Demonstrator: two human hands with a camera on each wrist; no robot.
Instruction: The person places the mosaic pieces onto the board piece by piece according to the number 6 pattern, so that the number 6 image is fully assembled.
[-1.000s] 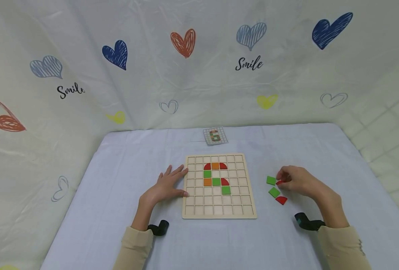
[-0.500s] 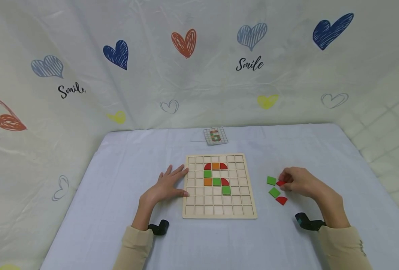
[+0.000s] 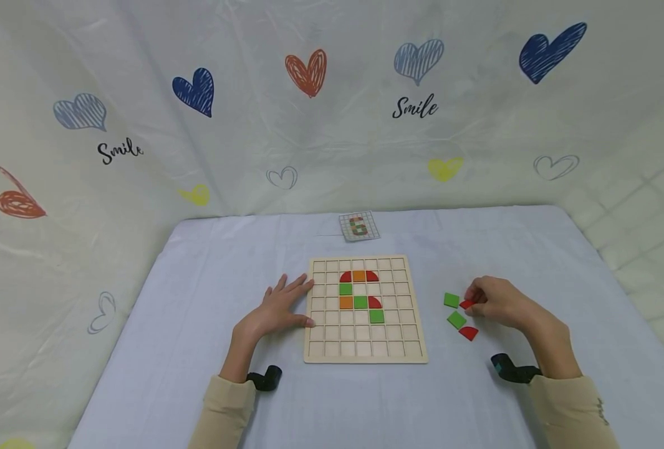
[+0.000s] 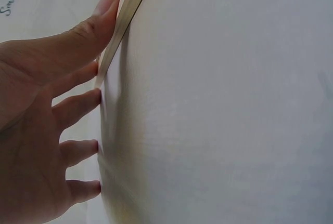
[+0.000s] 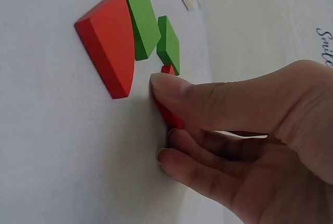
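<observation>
My left hand lies with fingers spread at the left edge of a wooden grid board, thumb and fingertip on its rim. In the left wrist view the thumb overlaps the board's edge. Several red, orange and green pieces sit in the board's cells. To the right, my right hand pinches a red quarter-circle tile between thumb and fingers, low at the tablecloth; the hand hides part of it. Close by lie two green square tiles and another red quarter-circle tile.
A small card with a gridded figure in red, orange and green lies behind the board. White cloth covers the table. A curtain printed with hearts hangs behind. Black wrist cameras sit on both wrists.
The right hand has shifted slightly right, away from the upper green tile, with the red tile showing more beside its fingertips. The left hand and the board pieces have stayed in place.
</observation>
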